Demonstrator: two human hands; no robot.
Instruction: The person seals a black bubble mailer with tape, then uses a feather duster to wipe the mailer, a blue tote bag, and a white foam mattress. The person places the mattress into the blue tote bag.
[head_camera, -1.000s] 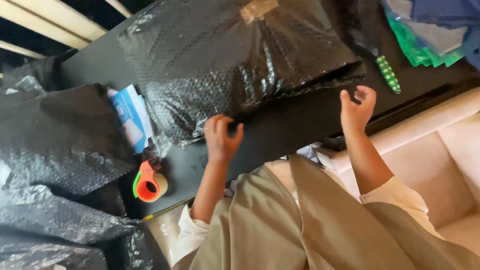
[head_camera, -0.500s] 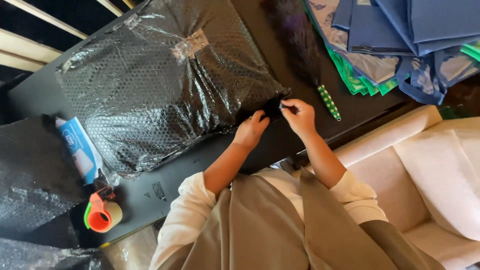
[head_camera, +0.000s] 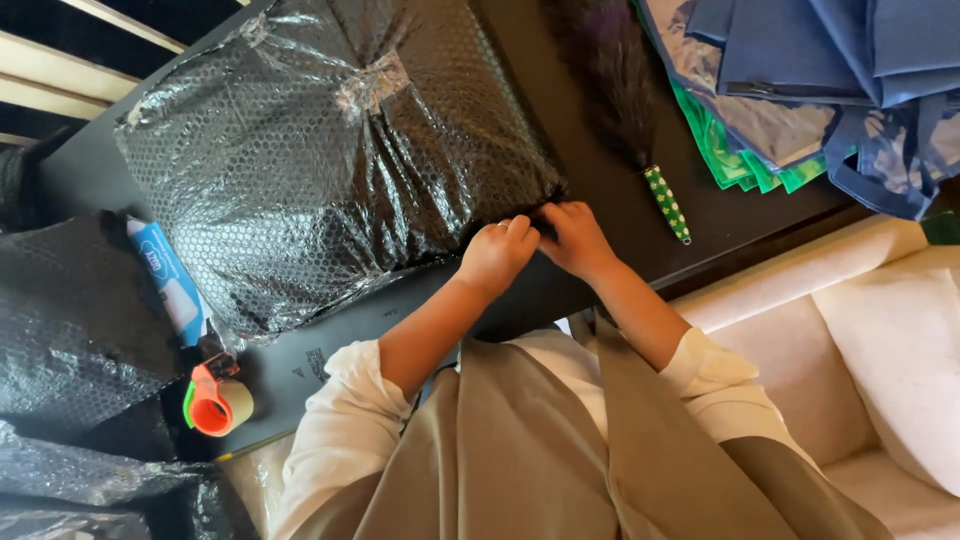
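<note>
A large package wrapped in black bubble wrap (head_camera: 330, 150) lies on a dark table (head_camera: 600, 170), a strip of clear tape across its top. My left hand (head_camera: 495, 255) and my right hand (head_camera: 575, 238) meet at the package's near right corner. The fingers of both hands pinch the wrap there. Both forearms reach over the table's near edge, with white sleeves pushed up.
A feather duster with a green dotted handle (head_camera: 665, 200) lies right of my hands. Blue and green bags (head_camera: 800, 80) are stacked at the far right. At the left are an orange tape dispenser (head_camera: 215, 402), a blue-white tube (head_camera: 165, 275) and loose black bubble wrap (head_camera: 70, 330). A cream sofa (head_camera: 880, 350) stands at the right.
My hands were apart along the package's near edge a second ago. They have come together at its right corner and stay pinched there. The view has shifted right.
</note>
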